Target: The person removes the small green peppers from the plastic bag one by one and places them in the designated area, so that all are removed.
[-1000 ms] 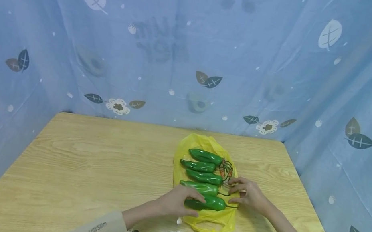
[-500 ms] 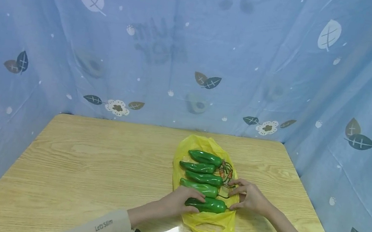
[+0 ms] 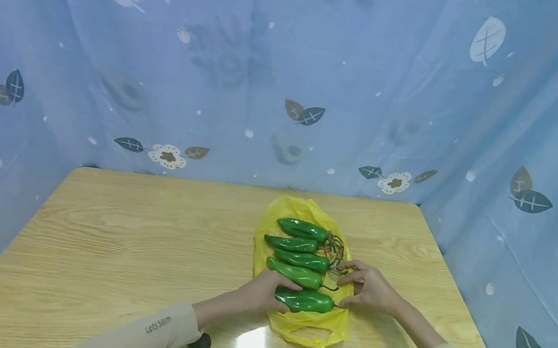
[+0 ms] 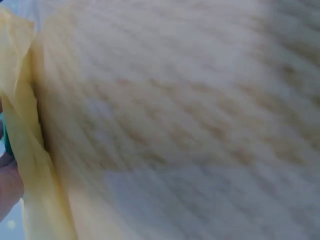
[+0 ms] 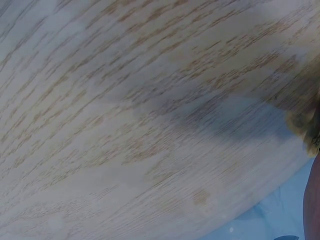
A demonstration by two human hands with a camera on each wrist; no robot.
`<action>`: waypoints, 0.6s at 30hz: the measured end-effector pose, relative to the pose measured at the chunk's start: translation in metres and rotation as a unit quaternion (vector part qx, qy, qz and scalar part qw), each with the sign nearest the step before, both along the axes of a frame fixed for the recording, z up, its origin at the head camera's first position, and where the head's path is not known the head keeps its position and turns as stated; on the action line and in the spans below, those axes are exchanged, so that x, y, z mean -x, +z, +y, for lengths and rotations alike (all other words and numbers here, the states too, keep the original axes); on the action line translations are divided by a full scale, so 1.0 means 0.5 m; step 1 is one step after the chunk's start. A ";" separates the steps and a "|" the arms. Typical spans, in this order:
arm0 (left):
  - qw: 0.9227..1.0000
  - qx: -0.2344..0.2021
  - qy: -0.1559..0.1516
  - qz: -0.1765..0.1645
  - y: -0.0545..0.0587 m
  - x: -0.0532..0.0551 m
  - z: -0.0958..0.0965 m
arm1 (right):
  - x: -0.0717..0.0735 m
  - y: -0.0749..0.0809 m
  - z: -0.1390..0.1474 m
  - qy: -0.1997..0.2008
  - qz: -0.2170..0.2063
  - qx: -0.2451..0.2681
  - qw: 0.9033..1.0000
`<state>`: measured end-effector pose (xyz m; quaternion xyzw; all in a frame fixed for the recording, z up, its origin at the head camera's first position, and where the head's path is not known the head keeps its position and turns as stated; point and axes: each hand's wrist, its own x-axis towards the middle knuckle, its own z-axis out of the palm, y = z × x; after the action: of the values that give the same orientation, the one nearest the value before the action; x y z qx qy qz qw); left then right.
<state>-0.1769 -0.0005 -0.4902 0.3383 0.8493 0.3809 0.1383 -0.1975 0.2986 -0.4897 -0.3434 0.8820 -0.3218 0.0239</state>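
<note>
Several glossy green peppers lie in a row on a flattened yellow plastic bag (image 3: 272,215) in the head view. My left hand (image 3: 257,292) holds the left end of the nearest green pepper (image 3: 310,302), thumb on one side and fingers on the other. My right hand (image 3: 373,289) is at the bag's right side, thumb touching that pepper's stem and fingers by the other stems. Just beyond lies another green pepper (image 3: 296,273). In the left wrist view, yellow bag plastic (image 4: 30,165) hides most of the left fingers. The right wrist view shows only a sliver of hand (image 5: 312,205).
A tangle of dark stems and small orange-red bits (image 3: 334,249) lies at the peppers' right ends. The light wooden table (image 3: 148,238) extends left of the bag. Blue patterned curtains (image 3: 251,72) enclose the table at the back and sides.
The nearest pepper has shifted slightly toward me, widening the gap to the pepper beyond it. My right thumb has come down to its stem. The head view has shifted a little.
</note>
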 end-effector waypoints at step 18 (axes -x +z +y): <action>0.996 -0.071 -0.016 -0.056 0.018 0.010 -0.062 | 0.000 -0.005 0.002 0.001 0.022 -0.009 1.000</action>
<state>-0.1821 -0.0314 -0.4811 0.3389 0.8055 0.4566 0.1672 -0.1975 0.2996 -0.4923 -0.3509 0.8848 -0.3066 0.0079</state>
